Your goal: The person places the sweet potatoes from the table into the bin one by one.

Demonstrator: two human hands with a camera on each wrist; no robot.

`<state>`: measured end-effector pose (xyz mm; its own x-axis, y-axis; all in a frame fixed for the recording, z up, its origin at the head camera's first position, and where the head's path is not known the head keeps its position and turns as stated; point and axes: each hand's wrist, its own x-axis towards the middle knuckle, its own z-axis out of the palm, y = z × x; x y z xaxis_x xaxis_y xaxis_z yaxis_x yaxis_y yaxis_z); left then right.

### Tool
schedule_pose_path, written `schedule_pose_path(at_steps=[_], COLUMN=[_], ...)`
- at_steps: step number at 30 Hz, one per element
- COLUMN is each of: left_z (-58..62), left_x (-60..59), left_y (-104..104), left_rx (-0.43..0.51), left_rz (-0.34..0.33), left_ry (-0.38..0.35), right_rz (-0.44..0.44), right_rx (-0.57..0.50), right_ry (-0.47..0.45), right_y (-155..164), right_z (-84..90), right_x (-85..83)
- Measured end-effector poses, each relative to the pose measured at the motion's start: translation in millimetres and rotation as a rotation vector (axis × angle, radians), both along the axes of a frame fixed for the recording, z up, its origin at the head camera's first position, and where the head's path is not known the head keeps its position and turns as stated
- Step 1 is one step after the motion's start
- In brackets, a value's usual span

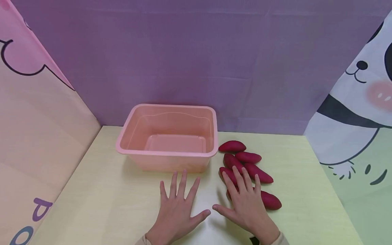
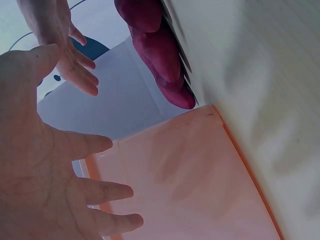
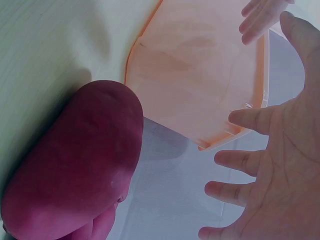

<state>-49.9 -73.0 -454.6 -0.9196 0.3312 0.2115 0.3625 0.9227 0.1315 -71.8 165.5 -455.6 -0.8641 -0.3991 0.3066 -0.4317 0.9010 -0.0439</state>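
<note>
Both hands are held palm down with fingers spread, and neither holds anything. My left hand (image 1: pixel 175 214) is above the table in front of a pink plastic basin (image 1: pixel 171 162). To its right, my right hand (image 1: pixel 248 207) hovers over several dark red sweet potatoes (image 1: pixel 271 200), hiding parts of the nearer ones. In the right wrist view a large sweet potato (image 3: pixel 80 160) lies on the table, apart from the fingers. The left wrist view shows the basin's side (image 2: pixel 200 185) beyond the left fingers, with sweet potatoes (image 2: pixel 160 55) beside it.
A pale wooden table (image 1: pixel 92 204) carries everything. Behind it rises a purple cloth backdrop (image 1: pixel 196 61). Printed panels stand at both sides, the right one with a panda (image 1: pixel 352 112). The basin stands near the back edge, and its inside shows no contents.
</note>
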Motion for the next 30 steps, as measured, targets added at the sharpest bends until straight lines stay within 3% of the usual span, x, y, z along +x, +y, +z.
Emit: schedule_pose_path(at_steps=[7, 14, 19, 26, 30], left_z=[1.9, 3.8, 7.2, 14.7, 25.0], left_x=[-2.0, -2.6, -7.7, -23.1, -32.4], left_y=[-2, -6, -15, -41, -61], left_rx=[-0.023, 0.013, 0.129, 0.294, 0.312], left_rz=[0.006, 0.001, -0.024, -0.039, -0.015], left_ry=[0.019, 0.077, 0.208, 0.486, 0.533], right_rz=[0.012, 0.003, -0.002, 0.008, 0.035], right_rx=[-0.011, -0.071, -0.112, -0.161, -0.197], right_ry=[0.038, 0.053, 0.059, 0.113, 0.148], right_y=[0, 4, 9, 18, 26], right_z=[-0.1, -2.5, -0.6, 1.8, 0.6], right_x=[-3.5, -4.7, -6.4, -7.1, -8.3])
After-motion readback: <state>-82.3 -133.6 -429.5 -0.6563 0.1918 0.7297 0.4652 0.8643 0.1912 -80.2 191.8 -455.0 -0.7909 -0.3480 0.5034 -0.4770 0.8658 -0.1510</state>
